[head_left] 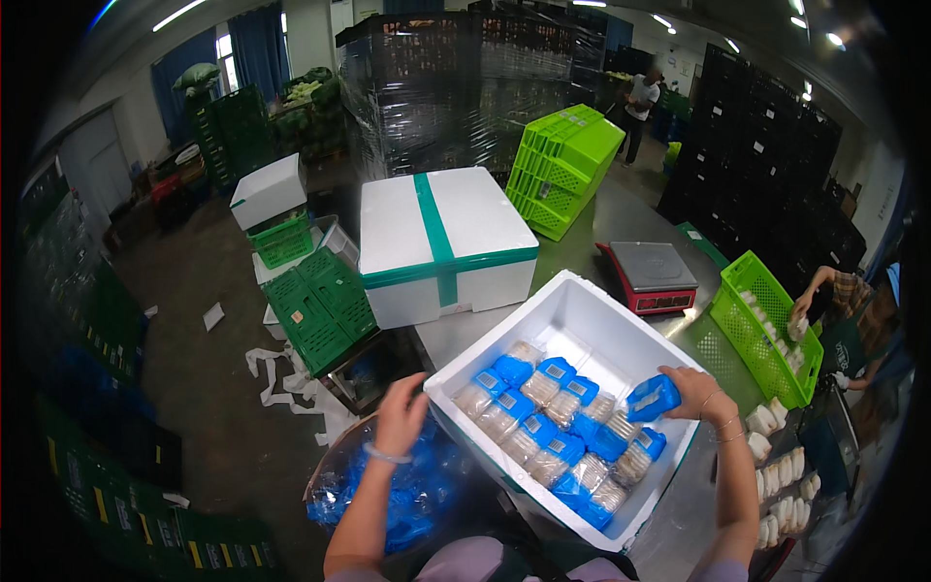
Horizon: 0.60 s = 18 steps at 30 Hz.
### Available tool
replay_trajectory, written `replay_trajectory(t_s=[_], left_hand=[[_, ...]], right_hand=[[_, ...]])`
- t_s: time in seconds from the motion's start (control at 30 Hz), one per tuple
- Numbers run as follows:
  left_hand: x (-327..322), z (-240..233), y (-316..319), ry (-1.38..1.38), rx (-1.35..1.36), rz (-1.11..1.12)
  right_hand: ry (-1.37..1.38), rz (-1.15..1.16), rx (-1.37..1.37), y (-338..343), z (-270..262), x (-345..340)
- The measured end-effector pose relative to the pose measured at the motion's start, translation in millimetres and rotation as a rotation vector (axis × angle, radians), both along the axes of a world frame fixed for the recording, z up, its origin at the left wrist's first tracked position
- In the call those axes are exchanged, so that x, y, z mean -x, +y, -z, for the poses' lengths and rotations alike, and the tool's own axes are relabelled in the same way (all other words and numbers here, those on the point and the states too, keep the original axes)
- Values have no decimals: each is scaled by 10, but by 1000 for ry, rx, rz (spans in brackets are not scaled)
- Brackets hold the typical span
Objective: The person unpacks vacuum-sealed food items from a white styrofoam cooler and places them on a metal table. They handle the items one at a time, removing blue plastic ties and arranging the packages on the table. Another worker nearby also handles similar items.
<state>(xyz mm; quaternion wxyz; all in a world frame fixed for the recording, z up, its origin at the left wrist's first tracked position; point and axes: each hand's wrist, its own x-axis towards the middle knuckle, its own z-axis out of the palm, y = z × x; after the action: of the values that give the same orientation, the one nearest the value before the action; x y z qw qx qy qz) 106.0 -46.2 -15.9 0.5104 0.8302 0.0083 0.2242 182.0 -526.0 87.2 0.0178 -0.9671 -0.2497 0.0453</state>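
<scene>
An open white foam box point(502, 324) stands tilted to the view in front of me. Inside lie rows of clear and blue plastic packets point(560, 400) of pale sliced food, some bearing printed labels. My right hand point(694, 393) grips one blue packet point(653, 398) at the box's right side, above the others. At the left corner of the box, my left hand point(400, 416) holds nothing; its fingertips are close to the outer wall, and whether they touch it I cannot tell.
A taped foam box point(451, 247), green crates point(564, 171) and a red digital scale point(649, 276) stand beyond. At right, a co-worker's hand point(802, 302) is over a green basket point(764, 327); pale pieces point(782, 473) lie nearby. Blue plastic point(407, 495) fills a container at lower left.
</scene>
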Motion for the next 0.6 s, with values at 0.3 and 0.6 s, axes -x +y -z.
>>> replay_trajectory(t_s=[0.3,0.6], left_hand=[[-604,646,-2294,177,34,1059],[-447,733,-2581,385,195,719]], right_hand=[[347,72,-420,419,834,270],[-328,206,-578,529,1089,935]])
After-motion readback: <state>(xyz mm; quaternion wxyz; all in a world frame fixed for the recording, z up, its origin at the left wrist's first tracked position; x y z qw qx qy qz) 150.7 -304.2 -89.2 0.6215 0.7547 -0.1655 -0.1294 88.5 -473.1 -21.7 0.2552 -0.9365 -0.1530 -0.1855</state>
